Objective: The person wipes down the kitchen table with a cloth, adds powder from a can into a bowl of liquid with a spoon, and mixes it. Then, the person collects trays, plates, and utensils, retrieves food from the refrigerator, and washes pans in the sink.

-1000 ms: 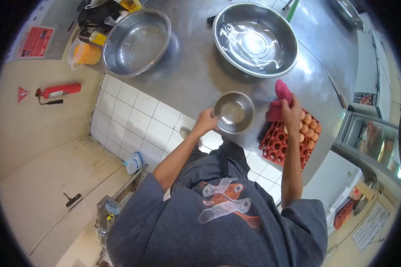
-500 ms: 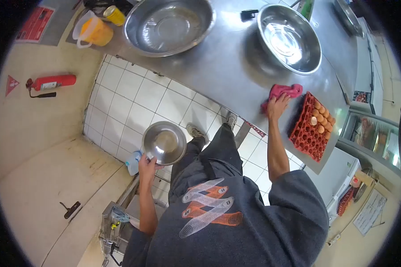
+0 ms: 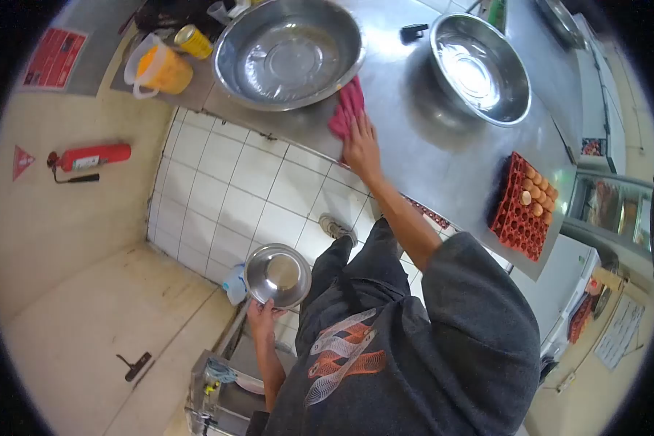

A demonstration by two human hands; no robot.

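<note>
My left hand (image 3: 264, 312) grips the rim of a small metal bowl (image 3: 277, 276), held over the floor to the left of my legs. On the steel table (image 3: 407, 138), my right hand (image 3: 362, 145) presses a pink cloth (image 3: 347, 109) flat near the front edge. Its fingers are stretched out over the cloth. The cloth's far end touches or lies just beside a large metal basin (image 3: 291, 102). A second metal basin (image 3: 479, 69) stands farther right on the table.
A red egg tray (image 3: 519, 211), partly filled with brown eggs, lies at the table's right end. A pitcher (image 3: 160, 73) with orange contents and a yellow can (image 3: 194, 41) stand at the left. A fire extinguisher (image 3: 98, 156) hangs on the left wall.
My right hand has slid the pink cloth left along the table, from beside the egg tray to the large basin. My left hand still holds the bowl.
</note>
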